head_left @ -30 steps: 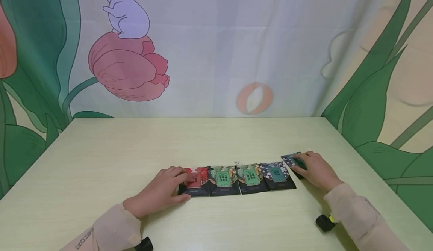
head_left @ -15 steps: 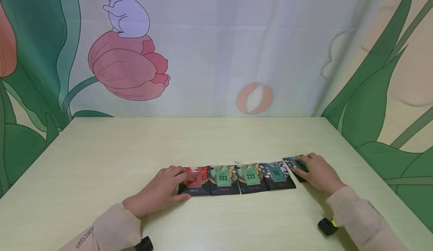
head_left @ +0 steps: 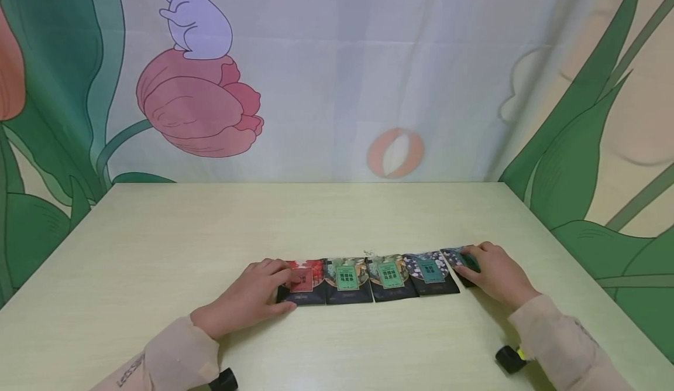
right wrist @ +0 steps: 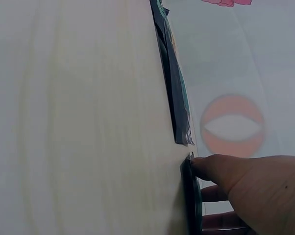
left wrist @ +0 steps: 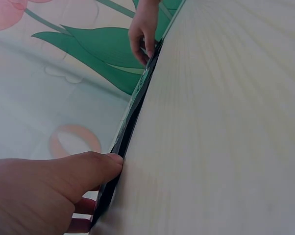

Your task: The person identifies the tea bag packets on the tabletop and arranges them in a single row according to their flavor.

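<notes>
A row of flat dark sachets with printed tops and coloured labels lies across the table. My left hand [head_left: 253, 294] holds the red-labelled sachet [head_left: 310, 277] at the left end, thumb at its near edge and fingers over its face. To its right come two green-labelled sachets, one [head_left: 347, 283] and another [head_left: 391, 278], then a teal-labelled sachet [head_left: 432, 273] with white blossoms. At the right end my right hand [head_left: 497, 271] grips another blossom-printed sachet [right wrist: 189, 196], largely covered by the fingers. A narrow gap parts it from the row in the right wrist view.
The pale wooden table [head_left: 316, 344] reaches back to a printed curtain [head_left: 316, 86]. A small clear scrap [head_left: 370, 253] lies behind the row. Black wrist devices show below both sleeves, one on the left [head_left: 223, 379] and one on the right [head_left: 509, 359].
The right hand has brought its sachet slightly nearer and turned it more in line with the row. My left hand and the other sachets stay in place.
</notes>
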Available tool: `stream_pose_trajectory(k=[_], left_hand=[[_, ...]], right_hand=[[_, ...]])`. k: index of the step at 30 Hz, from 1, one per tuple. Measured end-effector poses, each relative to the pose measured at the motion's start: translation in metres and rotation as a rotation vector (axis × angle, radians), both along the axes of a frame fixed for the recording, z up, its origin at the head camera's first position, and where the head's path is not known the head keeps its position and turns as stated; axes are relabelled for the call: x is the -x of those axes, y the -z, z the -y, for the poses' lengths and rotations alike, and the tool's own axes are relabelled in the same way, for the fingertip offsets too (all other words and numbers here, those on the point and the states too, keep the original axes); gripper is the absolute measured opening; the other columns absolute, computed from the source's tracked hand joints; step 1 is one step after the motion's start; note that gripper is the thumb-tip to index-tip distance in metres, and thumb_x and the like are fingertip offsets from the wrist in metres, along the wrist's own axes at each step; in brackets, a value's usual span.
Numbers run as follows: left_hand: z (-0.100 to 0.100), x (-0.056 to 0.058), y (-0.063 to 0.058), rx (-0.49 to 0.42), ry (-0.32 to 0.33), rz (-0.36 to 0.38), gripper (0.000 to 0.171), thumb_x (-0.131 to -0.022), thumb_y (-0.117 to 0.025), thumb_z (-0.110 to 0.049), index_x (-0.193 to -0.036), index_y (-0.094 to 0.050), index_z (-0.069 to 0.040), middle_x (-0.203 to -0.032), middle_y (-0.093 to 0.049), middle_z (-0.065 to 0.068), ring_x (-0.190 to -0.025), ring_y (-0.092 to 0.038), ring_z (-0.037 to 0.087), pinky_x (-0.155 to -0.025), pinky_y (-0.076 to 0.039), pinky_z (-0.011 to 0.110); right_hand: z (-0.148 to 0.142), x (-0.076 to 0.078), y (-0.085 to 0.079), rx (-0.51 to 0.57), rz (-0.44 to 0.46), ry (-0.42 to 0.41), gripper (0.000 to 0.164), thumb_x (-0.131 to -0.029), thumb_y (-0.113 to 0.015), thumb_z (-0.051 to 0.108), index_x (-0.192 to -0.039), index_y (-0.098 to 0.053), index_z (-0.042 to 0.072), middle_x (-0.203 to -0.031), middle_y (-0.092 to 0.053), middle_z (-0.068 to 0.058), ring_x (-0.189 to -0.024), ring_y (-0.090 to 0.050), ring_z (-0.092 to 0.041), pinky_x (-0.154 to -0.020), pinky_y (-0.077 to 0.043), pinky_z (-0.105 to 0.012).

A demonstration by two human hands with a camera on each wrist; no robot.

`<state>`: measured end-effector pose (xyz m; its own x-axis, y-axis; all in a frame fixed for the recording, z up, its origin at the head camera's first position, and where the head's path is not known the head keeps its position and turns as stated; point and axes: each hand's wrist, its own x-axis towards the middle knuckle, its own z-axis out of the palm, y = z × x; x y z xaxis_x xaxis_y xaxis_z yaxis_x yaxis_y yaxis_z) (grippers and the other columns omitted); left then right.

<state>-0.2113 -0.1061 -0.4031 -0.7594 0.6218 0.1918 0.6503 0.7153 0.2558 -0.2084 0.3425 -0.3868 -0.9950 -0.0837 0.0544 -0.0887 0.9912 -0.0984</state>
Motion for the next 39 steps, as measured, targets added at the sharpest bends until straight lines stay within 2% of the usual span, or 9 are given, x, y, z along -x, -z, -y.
stream_pose_trajectory(k=[9,39], left_hand=[[0.0000,-0.0007,-0.0010,0.001,-0.002,0.001,0.038,-0.082,-0.074,-0.037,-0.114,-0.064,-0.019,-0.121,-0.060,0.003,-0.111,-0.054,0.022,-0.096,-0.044,0.049],[-0.0002,-0.0004,-0.0013,-0.003,-0.007,0.012,0.037,-0.082,-0.075,-0.035,-0.114,-0.064,-0.019,-0.121,-0.060,0.003,-0.112,-0.053,0.023,-0.097,-0.043,0.050]], right_hand=[[0.0021,-0.0028,-0.0001,-0.006,-0.011,0.000,0.049,-0.090,-0.064,0.035,-0.123,-0.061,0.000,-0.113,-0.059,-0.028,-0.100,-0.058,-0.042,-0.085,-0.049,-0.056],[0.0082,-0.0091,0.0002,-0.056,-0.017,0.003,0.050,-0.089,-0.065,0.037,-0.122,-0.061,0.000,-0.108,-0.060,-0.025,-0.096,-0.060,-0.038,-0.081,-0.052,-0.054]])
